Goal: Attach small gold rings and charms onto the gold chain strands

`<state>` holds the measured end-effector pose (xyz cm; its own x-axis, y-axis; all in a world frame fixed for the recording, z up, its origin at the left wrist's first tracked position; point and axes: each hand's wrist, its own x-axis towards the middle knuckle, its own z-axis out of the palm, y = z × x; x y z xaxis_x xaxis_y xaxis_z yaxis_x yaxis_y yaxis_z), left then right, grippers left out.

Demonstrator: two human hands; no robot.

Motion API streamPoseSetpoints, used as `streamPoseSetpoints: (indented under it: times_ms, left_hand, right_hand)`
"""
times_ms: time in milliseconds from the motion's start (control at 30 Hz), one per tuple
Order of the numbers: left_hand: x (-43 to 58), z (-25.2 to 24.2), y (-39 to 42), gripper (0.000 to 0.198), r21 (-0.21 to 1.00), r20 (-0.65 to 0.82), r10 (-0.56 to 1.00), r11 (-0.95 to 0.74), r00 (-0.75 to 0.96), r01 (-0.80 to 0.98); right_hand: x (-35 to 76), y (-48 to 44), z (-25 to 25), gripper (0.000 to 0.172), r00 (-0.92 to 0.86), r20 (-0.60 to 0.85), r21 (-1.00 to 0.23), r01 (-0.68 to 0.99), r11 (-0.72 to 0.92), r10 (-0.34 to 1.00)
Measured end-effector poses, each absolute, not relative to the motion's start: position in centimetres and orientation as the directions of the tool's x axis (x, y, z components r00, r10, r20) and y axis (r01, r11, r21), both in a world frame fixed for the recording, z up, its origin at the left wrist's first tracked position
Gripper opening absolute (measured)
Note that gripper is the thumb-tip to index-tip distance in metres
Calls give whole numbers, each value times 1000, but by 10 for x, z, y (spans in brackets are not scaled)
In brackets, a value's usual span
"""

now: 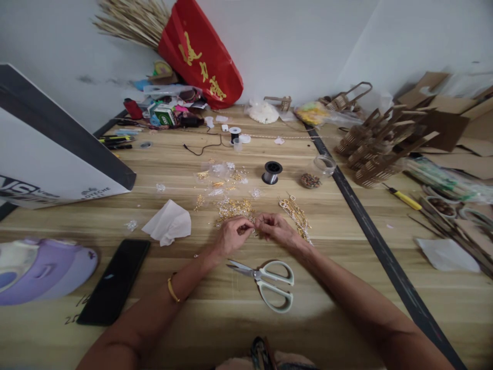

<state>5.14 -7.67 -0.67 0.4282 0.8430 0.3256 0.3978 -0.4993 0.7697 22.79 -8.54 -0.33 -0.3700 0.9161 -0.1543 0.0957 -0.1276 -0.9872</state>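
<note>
My left hand (235, 234) and my right hand (276, 228) meet over the wooden table, fingertips pinched close together. Something small and thin is between them, too fine to name. Just beyond lies a pile of gold and clear beads (234, 206). Gold beaded strands with rings (296, 213) rest to the right of my right hand. Nearer to me, scissors with pale handles (265, 280) lie with their blades slightly apart. A spool of thin wire or thread (271, 172) stands behind the beads.
A phone (114, 282) and a crumpled tissue (169, 223) lie left, beside a lilac object (50, 270). A tipped clear jar (323, 167) holds dark beads. Small woven baskets (379, 144) stand right, near a yellow knife (404, 198). A large box (57, 154) stands left.
</note>
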Motion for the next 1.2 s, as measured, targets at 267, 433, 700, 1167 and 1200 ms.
streamPoseSetpoints:
  times_ms: [267,433,700,1167,1200]
  left_hand:
    - [49,-8,-79,11,644,472,733,-666,490,377]
    - [47,-9,-79,15,593,490,690,-712,533,377]
    - [48,-7,-80,13,584,463,700,-703,544,407]
    - [51,-4,-74,7,946,57,916,-177,397,273]
    - [51,-4,-73,8,967,14,919,-113,393,228]
  right_hand:
    - [228,-84,-3,34,-393,-178,-984,89,-155,902]
    - [228,-84,-2,35,-393,-188,-982,79,-171,900]
    - [228,-85,-3,33,-391,-134,-991,52,-124,911]
    - [227,-89,11,34,-305,-90,-991,120,-55,948]
    - [227,-89,11,34,-293,-86,-992,114,-55,952]
